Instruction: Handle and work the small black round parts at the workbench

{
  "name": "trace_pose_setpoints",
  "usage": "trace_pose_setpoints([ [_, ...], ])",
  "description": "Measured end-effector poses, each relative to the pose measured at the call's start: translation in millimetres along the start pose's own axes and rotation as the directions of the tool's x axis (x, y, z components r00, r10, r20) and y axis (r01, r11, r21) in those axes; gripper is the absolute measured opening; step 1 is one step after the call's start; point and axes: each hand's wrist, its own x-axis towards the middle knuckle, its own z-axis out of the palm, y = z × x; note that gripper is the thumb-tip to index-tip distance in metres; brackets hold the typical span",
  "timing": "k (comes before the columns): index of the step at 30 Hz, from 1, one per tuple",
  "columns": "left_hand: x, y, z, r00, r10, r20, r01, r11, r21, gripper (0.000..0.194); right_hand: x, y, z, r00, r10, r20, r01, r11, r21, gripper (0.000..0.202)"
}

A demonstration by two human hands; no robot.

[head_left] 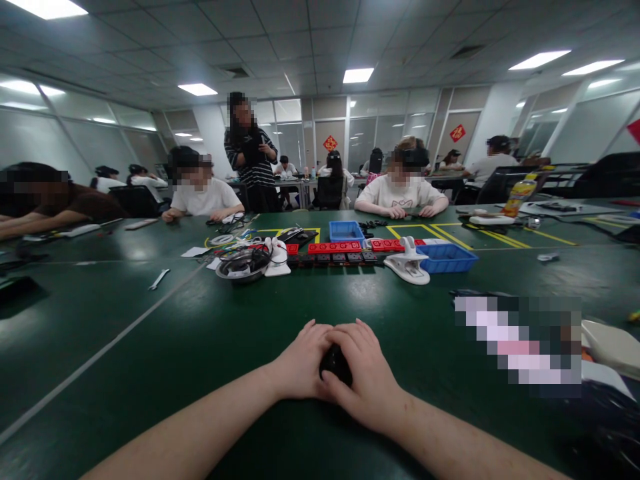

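Note:
A small, dark, glossy object with a rounded outline (336, 365) is cupped between both hands, low over the near middle of the green table (240, 333). My left hand (303, 363) curls around its left side. From the right, my right hand (367, 373) wraps over it, with the thumb across the front and the fingers over the top. The fingertips of both hands come together at the far side. Most of the object is covered by the fingers, so its kind cannot be made out.
Ahead lie red and black power strips (333, 248), a white clamp (409, 260), a metal bowl of cables (243, 265) and blue bins (447, 257). A wrench (159, 280) lies left, a drink bottle (520, 195) stands far right. Co-workers sit across the table; one person stands behind.

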Motion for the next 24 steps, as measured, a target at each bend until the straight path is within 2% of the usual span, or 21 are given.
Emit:
trace_pose_setpoints([
  [4, -0.3, 9.8, 6.4, 0.996, -0.066, -0.061, 0.068, 0.997, 0.022, 0.087, 1.1, 7.0, 8.9, 0.986, 0.164, 0.024, -0.162, 0.985, -0.064, 0.026],
  [6, -0.3, 13.4, 9.1, 0.993, -0.087, -0.075, 0.090, 0.995, 0.037, 0.083, 1.6, 8.2, 10.4, 0.978, 0.205, 0.044, -0.202, 0.977, -0.065, 0.022],
  [8, -0.2, 15.4, 10.4, 0.991, -0.109, -0.083, 0.114, 0.992, 0.056, 0.070, 2.1, 7.8, 10.4, 0.973, 0.225, 0.054, -0.222, 0.973, -0.067, 0.020],
  [12, -0.2, 15.8, 9.8, 0.984, -0.139, -0.115, 0.149, 0.986, 0.080, 0.054, 2.9, 6.3, 9.8, 0.966, 0.249, 0.063, -0.244, 0.966, -0.088, 0.018],
  [20, 0.3, 16.3, 7.3, 0.983, -0.133, -0.125, 0.136, 0.991, 0.012, 0.044, 4.7, 7.7, 10.2, 0.968, 0.241, 0.075, -0.231, 0.965, -0.125, 0.010],
  [24, 0.9, 12.3, 6.7, 0.987, -0.108, -0.121, 0.109, 0.994, 0.000, 0.043, 3.5, 10.1, 9.7, 0.982, 0.178, 0.064, -0.172, 0.981, -0.091, 0.010],
])
